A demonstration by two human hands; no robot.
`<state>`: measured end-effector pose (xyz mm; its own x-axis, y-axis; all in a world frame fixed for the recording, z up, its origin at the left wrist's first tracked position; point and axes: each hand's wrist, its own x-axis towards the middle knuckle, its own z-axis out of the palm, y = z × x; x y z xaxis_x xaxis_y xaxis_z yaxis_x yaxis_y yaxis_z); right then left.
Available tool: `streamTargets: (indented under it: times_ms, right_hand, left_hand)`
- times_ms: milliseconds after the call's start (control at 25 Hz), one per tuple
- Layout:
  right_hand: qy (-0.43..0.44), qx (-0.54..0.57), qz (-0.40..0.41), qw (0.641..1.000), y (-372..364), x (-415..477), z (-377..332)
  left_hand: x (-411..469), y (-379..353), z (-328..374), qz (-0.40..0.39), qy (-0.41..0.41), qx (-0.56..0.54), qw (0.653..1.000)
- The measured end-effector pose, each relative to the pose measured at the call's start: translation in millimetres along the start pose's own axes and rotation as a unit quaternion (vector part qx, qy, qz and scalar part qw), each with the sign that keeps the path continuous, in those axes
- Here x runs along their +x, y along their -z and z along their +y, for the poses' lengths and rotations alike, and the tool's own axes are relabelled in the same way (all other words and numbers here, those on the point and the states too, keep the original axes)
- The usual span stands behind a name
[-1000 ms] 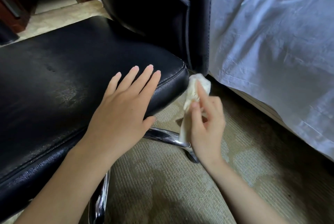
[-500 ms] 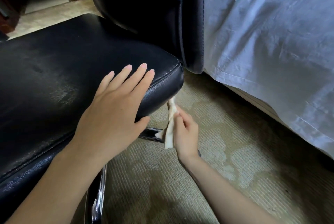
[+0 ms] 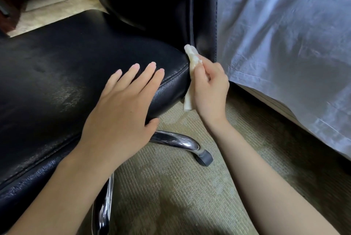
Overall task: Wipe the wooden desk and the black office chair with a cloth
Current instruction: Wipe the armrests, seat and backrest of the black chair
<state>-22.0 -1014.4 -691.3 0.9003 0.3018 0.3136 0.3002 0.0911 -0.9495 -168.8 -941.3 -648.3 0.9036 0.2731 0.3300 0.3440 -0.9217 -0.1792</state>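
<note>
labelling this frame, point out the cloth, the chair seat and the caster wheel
cloth (image 3: 191,54): head view, crumpled upper end
chair seat (image 3: 76,67): head view, bare top of the cushion
caster wheel (image 3: 206,158): head view, grey side of the wheel

You are looking down at a beige patterned carpet (image 3: 171,196). The black office chair (image 3: 57,82) stands on it by a chrome leg (image 3: 176,140) ending in a grey caster (image 3: 205,157). To your right, a white sheet (image 3: 284,44) hangs down close to the carpet.

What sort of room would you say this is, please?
Probably a bedroom or hotel room: a white bed sheet hangs right beside the black office chair, and beige patterned carpet covers the floor.
</note>
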Motion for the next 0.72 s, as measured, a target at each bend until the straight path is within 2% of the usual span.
streamTargets:
  times_ms: [80, 200, 280, 360, 440, 520, 600, 720]
  right_hand:
    - [-0.017, 0.010, -0.024, 1.000, 1.4, 5.2, -1.9]
    - [-0.051, 0.010, 0.001, 0.999, 1.8, -1.3, -2.6]
    - [-0.045, 0.032, 0.016, 0.998, 2.1, -15.7, -0.1]
    - [0.019, 0.046, 0.017, 0.999, 0.8, -39.4, 6.8]
    - [0.117, 0.040, -0.003, 0.992, -3.7, -66.8, 11.5]
    - [0.160, 0.033, -0.021, 0.986, -6.4, -77.8, 17.1]
    - [0.134, 0.023, 0.014, 0.991, -5.2, -64.0, 19.7]
    - [0.037, -0.002, 0.043, 0.998, -0.4, -26.9, 11.6]
  left_hand:
    - [1.4, -0.2, 1.1, 0.001, 0.000, 0.001, 1.000]
    - [1.4, 0.5, 2.0, -0.001, 0.002, 0.001, 1.000]
    - [0.8, 0.5, 2.0, -0.001, 0.000, 0.000, 1.000]
    - [-0.5, 0.5, 1.3, 0.002, -0.002, -0.003, 1.000]
    - [-1.3, 1.4, 0.1, 0.006, -0.004, -0.011, 1.000]
    - [-2.1, 2.4, -1.0, 0.006, -0.006, -0.016, 1.000]
    - [-3.3, 3.0, -1.5, 0.003, -0.010, -0.016, 1.000]
    - [-5.9, 3.6, -1.5, -0.001, -0.010, -0.006, 1.000]
